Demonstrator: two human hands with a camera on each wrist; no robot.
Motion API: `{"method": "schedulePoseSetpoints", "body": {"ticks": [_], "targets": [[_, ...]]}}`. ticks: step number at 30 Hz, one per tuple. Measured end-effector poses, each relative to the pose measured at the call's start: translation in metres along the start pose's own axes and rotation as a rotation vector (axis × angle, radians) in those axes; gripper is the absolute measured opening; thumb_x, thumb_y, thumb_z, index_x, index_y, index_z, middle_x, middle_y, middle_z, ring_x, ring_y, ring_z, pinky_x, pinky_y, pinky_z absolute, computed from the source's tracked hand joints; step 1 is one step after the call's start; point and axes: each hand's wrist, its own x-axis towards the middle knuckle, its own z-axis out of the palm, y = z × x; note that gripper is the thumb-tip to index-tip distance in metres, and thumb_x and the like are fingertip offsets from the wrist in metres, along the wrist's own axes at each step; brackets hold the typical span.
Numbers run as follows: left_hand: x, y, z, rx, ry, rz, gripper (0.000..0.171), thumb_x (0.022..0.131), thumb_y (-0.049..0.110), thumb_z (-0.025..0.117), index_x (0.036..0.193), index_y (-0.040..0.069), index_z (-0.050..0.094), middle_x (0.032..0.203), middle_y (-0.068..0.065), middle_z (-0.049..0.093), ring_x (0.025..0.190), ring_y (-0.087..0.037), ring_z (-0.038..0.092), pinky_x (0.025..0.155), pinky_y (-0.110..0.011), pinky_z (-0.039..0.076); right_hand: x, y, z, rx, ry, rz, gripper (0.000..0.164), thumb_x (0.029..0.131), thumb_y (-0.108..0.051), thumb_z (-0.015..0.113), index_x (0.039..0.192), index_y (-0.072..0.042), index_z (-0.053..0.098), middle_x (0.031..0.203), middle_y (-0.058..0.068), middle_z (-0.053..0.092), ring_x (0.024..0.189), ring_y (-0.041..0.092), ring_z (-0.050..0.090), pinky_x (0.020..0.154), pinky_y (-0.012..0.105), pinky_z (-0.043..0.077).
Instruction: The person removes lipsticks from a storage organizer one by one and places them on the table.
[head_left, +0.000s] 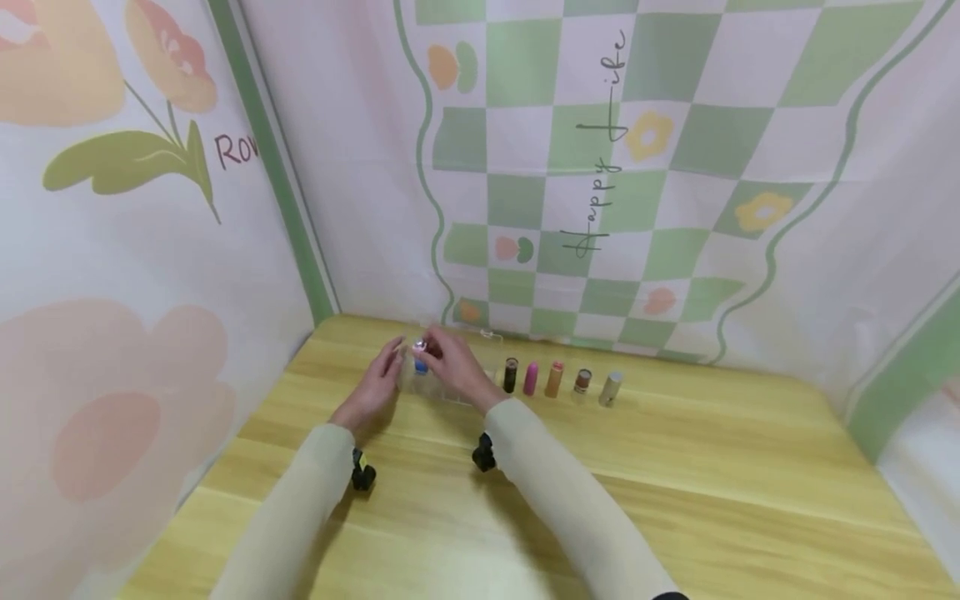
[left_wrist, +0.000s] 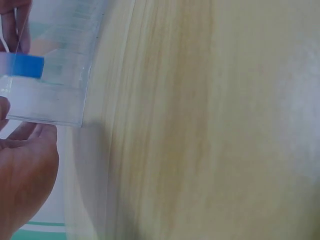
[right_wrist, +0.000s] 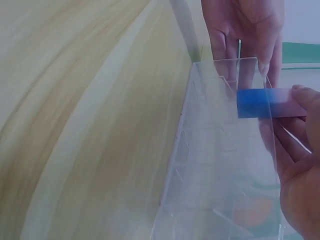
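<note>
A clear plastic organizer box [right_wrist: 210, 150] with dividers stands near the back of the table. My right hand [head_left: 453, 358] pinches a blue-and-pink lipstick tube [right_wrist: 255, 103] by its pink end. The tube's blue end points down over the compartments at the box's left end, overlapping the clear wall in both wrist views. My left hand [head_left: 378, 382] rests against that same end with fairly straight fingers [right_wrist: 220, 42], its thumb by the corner. In the left wrist view the blue part of the tube shows through the plastic, and much of the right hand is cut off.
Right of the box stands a row of lipsticks: a black tube [head_left: 511, 376], a magenta one [head_left: 531, 378], an orange-gold one [head_left: 554, 379], a brown-topped one [head_left: 582, 381] and a silver one [head_left: 611, 389]. A patterned curtain [head_left: 585, 275] hangs behind the wooden table [head_left: 712, 467].
</note>
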Motion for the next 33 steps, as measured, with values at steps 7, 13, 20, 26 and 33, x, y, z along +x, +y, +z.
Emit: {"method": "schedulePoseSetpoints", "body": {"ticks": [7, 13, 20, 26, 33], "targets": [[0.003, -0.002, 0.000, 0.013, 0.002, 0.008, 0.054, 0.113, 0.025, 0.035, 0.164, 0.020, 0.019, 0.166, -0.021, 0.025, 0.151, -0.042, 0.027, 0.123, -0.058, 0.024, -0.010, 0.001, -0.014, -0.034, -0.012, 0.002, 0.010, 0.101, -0.015, 0.066, 0.106, -0.009, 0.062, 0.101, 0.005, 0.071, 0.093, 0.017, 0.069, 0.084, 0.025, 0.060], [0.001, -0.002, -0.001, 0.008, 0.006, 0.015, 0.054, 0.113, 0.020, 0.033, 0.165, 0.016, 0.018, 0.166, -0.023, 0.023, 0.151, -0.043, 0.027, 0.123, -0.058, 0.024, -0.017, 0.002, -0.027, -0.069, -0.001, 0.049, 0.009, 0.100, -0.016, 0.067, 0.106, -0.009, 0.064, 0.099, 0.003, 0.071, 0.091, 0.015, 0.068, 0.084, 0.025, 0.059], [0.001, 0.001, -0.004, 0.011, 0.011, 0.026, 0.053, 0.113, 0.019, 0.032, 0.164, 0.013, 0.018, 0.166, -0.023, 0.025, 0.151, -0.042, 0.026, 0.124, -0.056, 0.024, -0.023, -0.005, -0.045, -0.056, 0.010, 0.036, 0.012, 0.101, -0.019, 0.066, 0.109, -0.009, 0.066, 0.099, 0.002, 0.071, 0.090, 0.014, 0.068, 0.082, 0.026, 0.060], [0.002, -0.001, -0.004, 0.016, 0.007, 0.017, 0.053, 0.113, 0.021, 0.032, 0.164, 0.015, 0.018, 0.166, -0.023, 0.025, 0.151, -0.042, 0.026, 0.124, -0.056, 0.024, -0.032, -0.005, -0.061, -0.054, 0.027, 0.031, 0.016, 0.101, -0.017, 0.066, 0.114, -0.007, 0.066, 0.100, 0.004, 0.071, 0.092, 0.017, 0.068, 0.084, 0.028, 0.060], [0.002, -0.002, -0.001, 0.013, -0.002, 0.018, 0.053, 0.113, 0.021, 0.032, 0.164, 0.015, 0.017, 0.166, -0.023, 0.025, 0.152, -0.042, 0.025, 0.124, -0.055, 0.023, -0.047, -0.004, -0.082, -0.064, 0.046, 0.054, 0.018, 0.103, -0.020, 0.064, 0.115, -0.007, 0.066, 0.103, 0.006, 0.072, 0.097, 0.020, 0.070, 0.090, 0.032, 0.060]]}}
